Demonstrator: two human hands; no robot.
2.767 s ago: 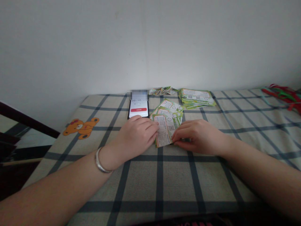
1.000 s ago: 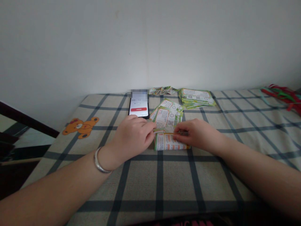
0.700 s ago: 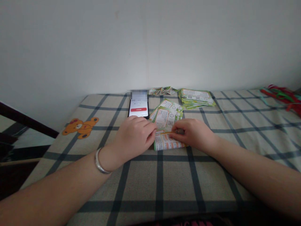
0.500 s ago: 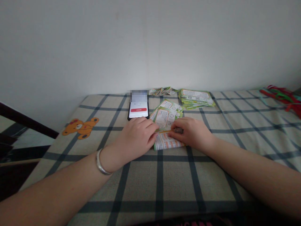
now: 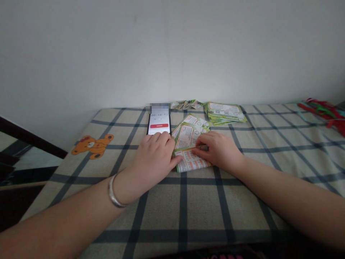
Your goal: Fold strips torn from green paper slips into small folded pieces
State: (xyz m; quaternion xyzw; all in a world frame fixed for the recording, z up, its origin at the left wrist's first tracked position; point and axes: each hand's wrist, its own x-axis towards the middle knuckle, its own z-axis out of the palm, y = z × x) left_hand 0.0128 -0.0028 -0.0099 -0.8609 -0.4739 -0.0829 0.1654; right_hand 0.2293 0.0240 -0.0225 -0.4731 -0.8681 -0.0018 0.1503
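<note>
printed paper (image 5: pixel 185 164) is pinched in both hands (image 5: pixel 156 154) near fanned green sheets (image 5: pixel 185 133).

Wall (image 5: pixel 167 50): plain, greyish white, marked by faint vertical streaks near centre. Table: set along the wall, covered by a beige cloth (image 5: pixel 161 212) with dark blue-grey checks, creased at right. Left side: dark sloping bar (image 5: pixel 32 136) above dark and pale surfaces, unidentifiable. Lighting: dim, soft, dark in the lower corners.
</note>
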